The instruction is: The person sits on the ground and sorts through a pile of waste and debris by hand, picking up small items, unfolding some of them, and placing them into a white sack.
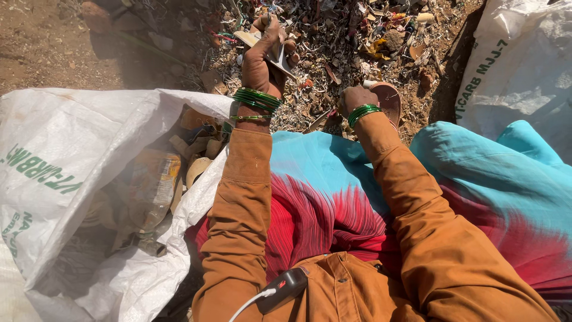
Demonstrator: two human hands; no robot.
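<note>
I see my left hand [262, 56] raised above the litter heap [351, 36], fingers curled tight around a flat scrap piece [271, 50] of pale card or metal. The scrap's long axis runs diagonally, from its upper-left end near my fingertips down toward the lower right, where a corner sticks out past my palm. My left forearm reaches straight forward, wrist stacked with green bangles [256, 100], the back of the hand facing me.

My right hand [356, 98] rests low on the debris beside a brown sandal [387, 98], wrist bent downward; I cannot tell whether its fingers are closed, since they are hidden behind the hand. An open white sack [71, 167] lies at my left, holding collected scraps.
</note>
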